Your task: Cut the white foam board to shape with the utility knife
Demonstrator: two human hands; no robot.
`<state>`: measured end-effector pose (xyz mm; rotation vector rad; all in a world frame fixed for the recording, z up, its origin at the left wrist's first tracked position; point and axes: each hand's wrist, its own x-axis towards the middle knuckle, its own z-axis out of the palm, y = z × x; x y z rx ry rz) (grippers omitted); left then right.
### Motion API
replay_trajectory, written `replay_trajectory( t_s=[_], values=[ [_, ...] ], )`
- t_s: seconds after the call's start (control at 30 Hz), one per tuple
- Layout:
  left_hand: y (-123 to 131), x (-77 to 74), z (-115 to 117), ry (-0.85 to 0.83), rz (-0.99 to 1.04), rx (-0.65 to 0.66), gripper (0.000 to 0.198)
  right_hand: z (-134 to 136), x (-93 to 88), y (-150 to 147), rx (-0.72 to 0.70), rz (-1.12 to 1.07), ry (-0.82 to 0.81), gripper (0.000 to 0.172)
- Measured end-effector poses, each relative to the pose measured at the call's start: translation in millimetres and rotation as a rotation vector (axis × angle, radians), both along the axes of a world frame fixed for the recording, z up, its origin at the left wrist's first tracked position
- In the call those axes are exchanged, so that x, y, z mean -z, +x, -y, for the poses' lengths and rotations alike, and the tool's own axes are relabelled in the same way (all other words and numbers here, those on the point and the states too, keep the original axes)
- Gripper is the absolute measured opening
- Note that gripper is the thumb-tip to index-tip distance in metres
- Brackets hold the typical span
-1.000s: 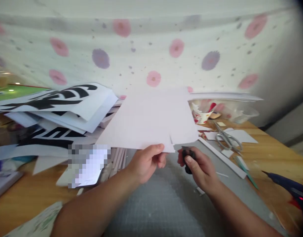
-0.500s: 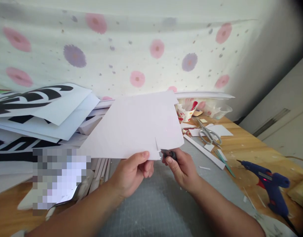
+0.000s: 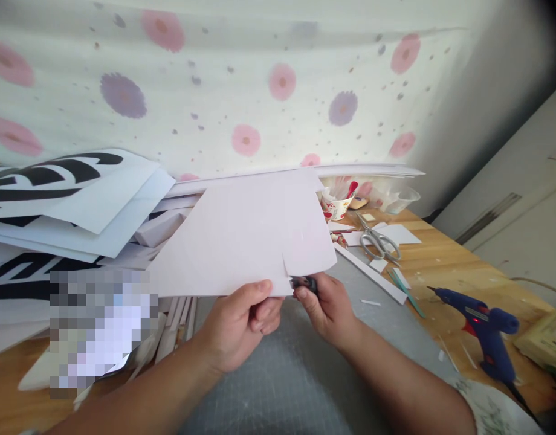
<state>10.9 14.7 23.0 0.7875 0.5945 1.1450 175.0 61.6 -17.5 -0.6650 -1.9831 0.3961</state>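
Note:
My left hand [image 3: 244, 320] pinches the near edge of a white sheet of card [image 3: 246, 235], held up flat above the grey cutting mat [image 3: 278, 374]. A short slit runs into the sheet's near edge just right of my thumb. My right hand [image 3: 326, 305] is closed round a small dark cutter [image 3: 304, 282], whose tip sits at the foot of that slit.
A heap of white boards with black lettering [image 3: 64, 199] fills the left. Scissors [image 3: 378, 241], a paper cup [image 3: 335, 205], a white strip [image 3: 371, 273] and a blue glue gun [image 3: 484, 323] lie on the wooden table [image 3: 445, 266] to the right. A flowered cloth hangs behind.
The view has swung right, bringing the glue gun into sight. My right hand has brought the cutter up to the sheet's near edge at the slit. My left hand keeps its grip.

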Motion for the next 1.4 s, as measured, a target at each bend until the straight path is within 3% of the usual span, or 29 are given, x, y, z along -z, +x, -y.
replay_trajectory(
  t_s=[0.27, 0.47, 0.57, 0.67, 0.77, 0.87, 1.1, 1.3, 1.4],
  values=[
    [0.8, -0.8, 1.1, 0.015, -0.026, 0.007, 0.038, -1.1, 0.6, -2.8, -0.026, 0.007, -0.013, 0.021],
    [-1.3, -0.9, 0.3, 0.111, -0.213, -0.045, 0.042, 6.5, 0.7, -0.1, -0.094, -0.164, -0.025, 0.012],
    [-4.7, 2.0, -3.5, 0.155, -0.297, -0.097, 0.042, 7.2, 2.2, -0.4, -0.148, -0.496, -0.202, 0.017],
    [-9.9, 10.0, -6.8, 0.203, -0.423, -0.138, 0.043, 0.9, -1.0, -3.0, -0.169, -0.839, -0.501, 0.027],
    [-15.2, 19.2, -8.0, 0.238, -0.562, -0.147, 0.041, -6.4, -8.4, -4.6, -0.138, -0.966, -0.783, 0.033],
    [-17.4, 22.7, -7.2, 0.267, -0.653, -0.136, 0.036, -8.9, -14.0, -3.6, -0.112, -1.0, -0.931, 0.034],
    [-11.5, 15.1, -4.4, 0.357, -0.605, -0.171, 0.021, -8.8, -12.7, -0.2, -0.11, -1.008, -0.935, 0.032],
    [-9.2, 18.8, -6.8, 0.312, -0.567, -0.21, 0.018, -10.4, -11.6, -2.0, -0.11, -1.0, -0.93, 0.033],
    [-4.3, 18.2, -7.6, 0.201, -0.423, -0.28, 0.017, -10.6, -11.2, -2.9, -0.093, -1.0, -0.93, 0.035]
  ],
)
